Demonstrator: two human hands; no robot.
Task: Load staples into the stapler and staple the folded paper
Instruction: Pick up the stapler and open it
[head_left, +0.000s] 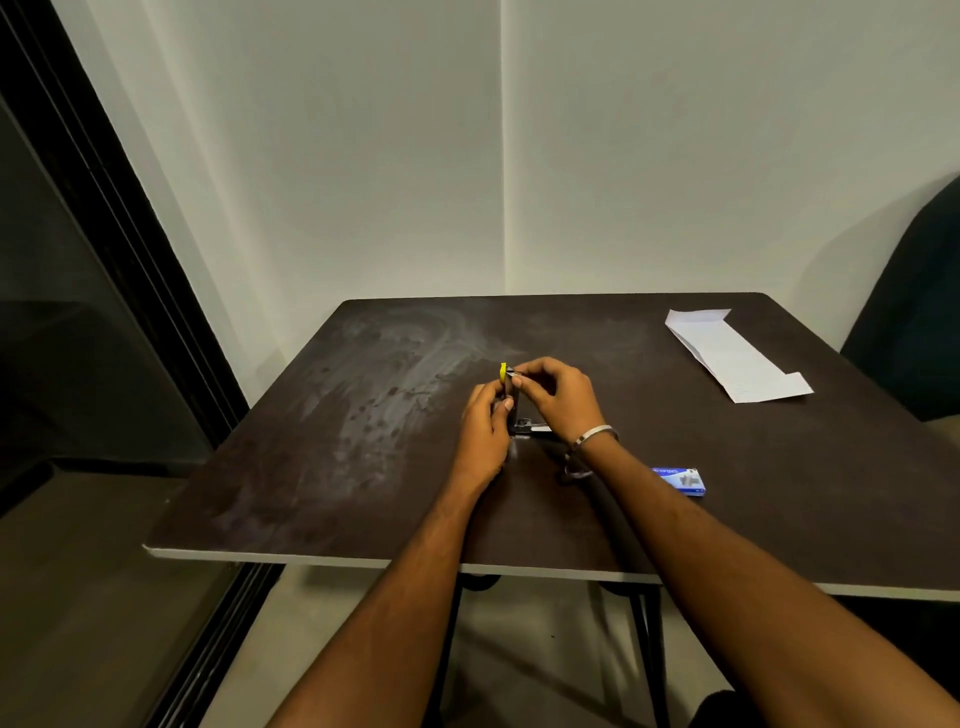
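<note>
A small black stapler (511, 402) with a yellow tip stands swung open and upright at the middle of the dark table (363, 415); its metal base pokes out low on the right. My left hand (485, 428) grips its upright part from the left. My right hand (558, 395) pinches at the top of the stapler, fingertips together; whether staples are between them is too small to tell. A blue staple box (681, 480) lies to the right of my right forearm. The folded white paper (735, 356) lies at the table's far right corner.
The table stands in a corner against pale walls. A dark glass door frame (104, 234) runs along the left. A dark chair back (914, 312) stands beyond the table's right edge. A silver bangle circles my right wrist (597, 434).
</note>
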